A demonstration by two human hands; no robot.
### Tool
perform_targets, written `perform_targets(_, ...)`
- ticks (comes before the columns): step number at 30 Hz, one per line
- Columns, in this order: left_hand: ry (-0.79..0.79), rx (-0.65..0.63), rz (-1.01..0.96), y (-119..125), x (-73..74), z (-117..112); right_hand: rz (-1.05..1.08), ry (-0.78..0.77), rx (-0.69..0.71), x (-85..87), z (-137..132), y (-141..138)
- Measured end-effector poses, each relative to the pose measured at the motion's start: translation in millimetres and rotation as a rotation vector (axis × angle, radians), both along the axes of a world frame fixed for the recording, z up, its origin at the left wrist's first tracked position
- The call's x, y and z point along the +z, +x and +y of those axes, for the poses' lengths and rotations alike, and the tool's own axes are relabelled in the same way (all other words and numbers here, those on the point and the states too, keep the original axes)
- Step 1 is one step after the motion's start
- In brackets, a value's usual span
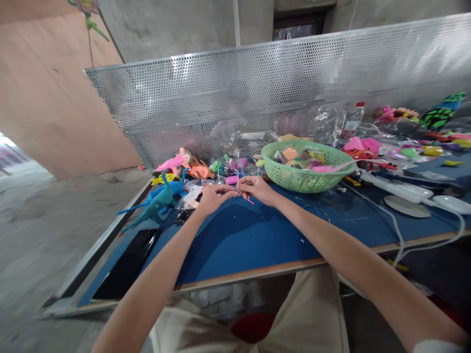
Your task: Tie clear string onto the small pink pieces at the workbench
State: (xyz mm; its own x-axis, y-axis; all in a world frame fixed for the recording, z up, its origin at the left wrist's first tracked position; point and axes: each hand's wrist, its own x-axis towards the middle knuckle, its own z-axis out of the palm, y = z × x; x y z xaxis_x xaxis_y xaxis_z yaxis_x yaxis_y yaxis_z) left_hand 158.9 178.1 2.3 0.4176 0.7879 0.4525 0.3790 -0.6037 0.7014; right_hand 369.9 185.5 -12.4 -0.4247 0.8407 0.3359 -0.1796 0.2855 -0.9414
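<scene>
My left hand (215,197) and my right hand (259,189) meet over the blue tabletop (235,240), fingertips pinched together. Below my right fingers pokes out a thin pink strip (250,201), which that hand grips. A tiny shiny piece sits between the fingertips, too small to name. A pale thread-like line (238,164) rises just above them. Whatever my left fingers pinch is mostly hidden. Just behind the hands lies a bright pink cylinder-shaped piece (231,180).
A green plastic basket (305,180) of colourful pieces stands right of my hands. Dinosaur toys (158,201) and a black phone-like slab (127,267) lie left. At right are a white lamp-like device (395,188) and its cable (399,235). A perforated metal panel (206,103) closes off the back.
</scene>
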Motion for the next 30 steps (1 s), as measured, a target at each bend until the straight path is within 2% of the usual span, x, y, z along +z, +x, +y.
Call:
perform_targets(6,-0.036,0.022,-0.049,2.6,2.0,-3.4,-0.005,0.033,-0.027,3.6,-3.7,-2.9)
perform_targets(14,-0.167,0.047,-0.198,6.0,-5.1,2.0,0.027,0.115,-0.097,4.4,-4.2,-9.6)
perform_targets(18,-0.198,0.055,-0.201,7.8,-7.6,4.1,0.025,0.109,-0.115,2.0,-1.7,-9.5)
perform_targets(21,-0.163,0.043,-0.168,7.9,-7.0,4.5,0.045,0.064,-0.119,0.0,0.1,-8.0)
perform_targets(23,-0.095,0.045,-0.076,5.5,-4.8,4.1,0.062,0.019,-0.112,-1.1,1.1,-7.0)
perform_targets(25,0.051,0.082,0.079,0.5,-1.1,3.1,0.086,-0.019,-0.11,-1.7,2.2,-6.1)
perform_targets(27,0.308,0.171,0.198,-6.3,3.5,1.9,0.136,-0.069,-0.116,-1.3,3.5,-5.2)
perform_targets(30,0.711,0.281,0.173,-14.5,10.5,-0.2,0.245,-0.24,-0.077,2.6,4.6,-3.5)
